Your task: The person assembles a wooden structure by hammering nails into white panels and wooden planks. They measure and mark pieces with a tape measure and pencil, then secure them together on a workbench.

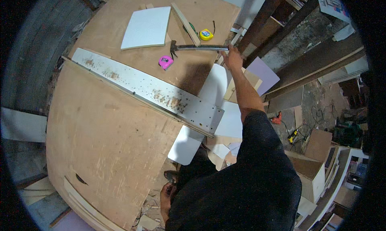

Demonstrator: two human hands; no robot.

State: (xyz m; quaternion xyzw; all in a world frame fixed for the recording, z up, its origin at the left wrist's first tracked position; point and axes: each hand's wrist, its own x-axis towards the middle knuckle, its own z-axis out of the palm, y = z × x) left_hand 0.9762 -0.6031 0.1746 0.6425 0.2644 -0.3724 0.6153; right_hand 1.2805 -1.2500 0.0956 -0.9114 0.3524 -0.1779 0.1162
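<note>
At the far right edge of the plywood table, my right hand (233,59) is closed round the end of a claw hammer's handle. The hammer (197,48) lies across the table with its dark head pointing left. Just below that head sits a pink tape measure (165,62). A yellow tape measure (206,34) is above the handle, beside a narrow wooden strip (185,23). Low beside my body, my left hand (165,199) has its fingers curled; whatever they hold, if anything, is too dark to make out.
A long white board (132,83), marked with holes and scuffs, crosses the plywood table (108,142). A white panel (146,28) lies at the back. White offcuts (187,144) stand near my legs. Orange (276,118) and yellow (293,136) corded tools lie on the floor at right.
</note>
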